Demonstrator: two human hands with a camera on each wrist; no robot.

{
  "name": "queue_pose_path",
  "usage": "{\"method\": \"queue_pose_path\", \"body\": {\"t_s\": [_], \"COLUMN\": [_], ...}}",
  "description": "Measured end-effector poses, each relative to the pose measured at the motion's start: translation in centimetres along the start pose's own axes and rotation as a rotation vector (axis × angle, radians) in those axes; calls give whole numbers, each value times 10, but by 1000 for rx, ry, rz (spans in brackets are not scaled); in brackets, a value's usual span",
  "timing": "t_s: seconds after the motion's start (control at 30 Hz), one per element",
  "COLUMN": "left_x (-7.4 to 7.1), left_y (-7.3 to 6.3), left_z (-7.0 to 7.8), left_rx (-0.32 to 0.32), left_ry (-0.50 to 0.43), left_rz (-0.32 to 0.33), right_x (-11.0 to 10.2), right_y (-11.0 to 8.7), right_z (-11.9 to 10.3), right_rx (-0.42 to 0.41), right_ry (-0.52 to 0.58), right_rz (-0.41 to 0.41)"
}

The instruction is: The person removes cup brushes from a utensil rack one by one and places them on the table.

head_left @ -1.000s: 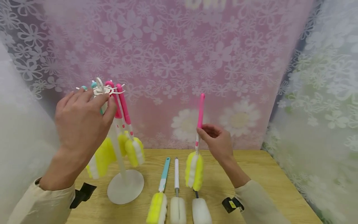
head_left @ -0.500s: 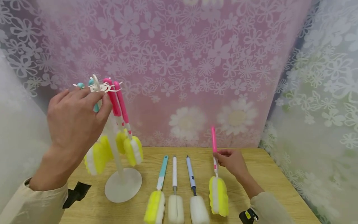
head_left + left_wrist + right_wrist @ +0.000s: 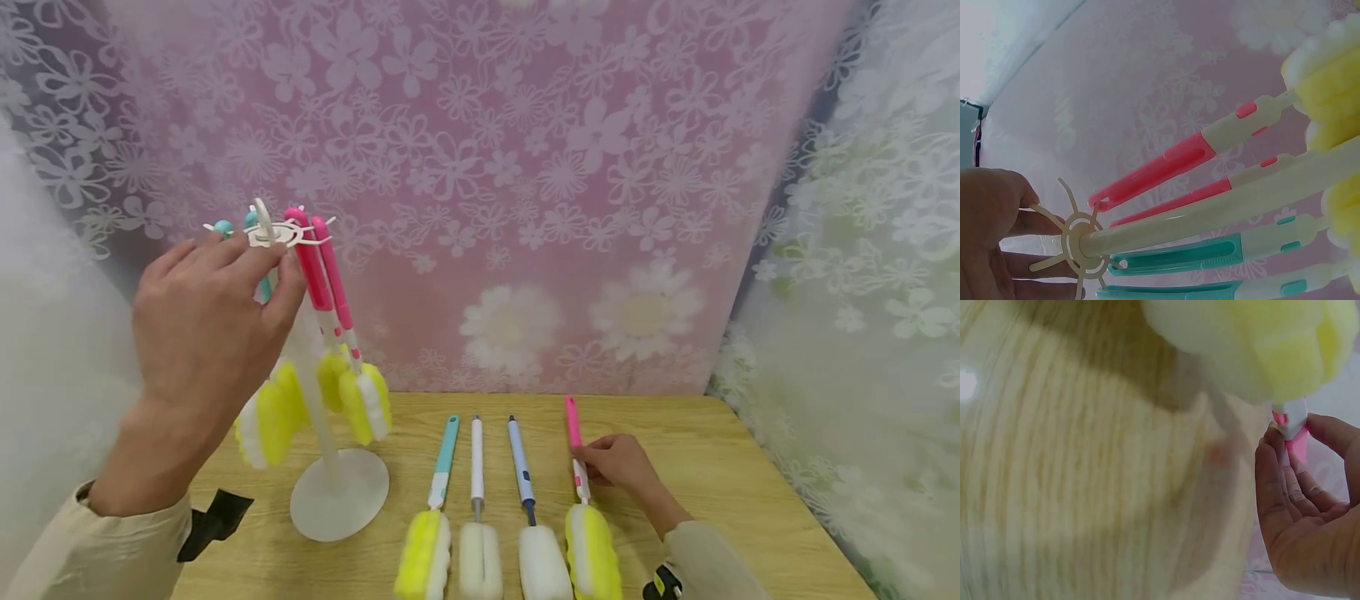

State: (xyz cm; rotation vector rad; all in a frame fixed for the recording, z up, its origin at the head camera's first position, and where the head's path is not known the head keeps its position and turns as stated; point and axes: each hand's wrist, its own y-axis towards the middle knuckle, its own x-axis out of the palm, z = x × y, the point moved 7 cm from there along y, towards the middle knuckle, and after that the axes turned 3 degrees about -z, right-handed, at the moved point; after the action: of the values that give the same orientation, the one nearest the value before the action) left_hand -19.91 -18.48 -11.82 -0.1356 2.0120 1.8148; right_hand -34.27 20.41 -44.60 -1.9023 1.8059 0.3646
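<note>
The right hand point(image 3: 618, 460) pinches the handle of the pink-handled sponge brush point(image 3: 594, 554) between thumb and fingers, low at the wooden table point(image 3: 697, 467), just right of the blue-handled brush point(image 3: 520, 454). The left hand point(image 3: 210, 317) grips the hooked top of the white stand point(image 3: 341, 500), beside 4 hanging brushes point(image 3: 366, 404).

The right hand point(image 3: 626, 467) is carrying the pink brush point(image 3: 591, 542) away from in front of the blue brush point(image 3: 526, 487), where it was hovering a second ago, and is lowering it just to the blue brush's right.
</note>
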Motion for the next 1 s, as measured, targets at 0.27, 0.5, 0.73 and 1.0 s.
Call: {"method": "queue_pose_path", "body": {"t_s": [0.27, 0.5, 0.73, 1.0], "left_x": [2, 3, 4, 5], "left_y": [0, -1, -3, -2], "left_z": [0, -1, -2, -4], "left_rx": [-17, -24, -30, -35], "left_ry": [6, 9, 7, 8], "left_rz": [19, 13, 4, 12], "right_x": [8, 16, 21, 23], "right_y": [4, 9, 9, 10], "right_z": [8, 8, 7, 6], "right_rx": [29, 25, 5, 3], "right_ry": [-2, -34, -93, -91], "right_rz": [-20, -38, -31, -37]}}
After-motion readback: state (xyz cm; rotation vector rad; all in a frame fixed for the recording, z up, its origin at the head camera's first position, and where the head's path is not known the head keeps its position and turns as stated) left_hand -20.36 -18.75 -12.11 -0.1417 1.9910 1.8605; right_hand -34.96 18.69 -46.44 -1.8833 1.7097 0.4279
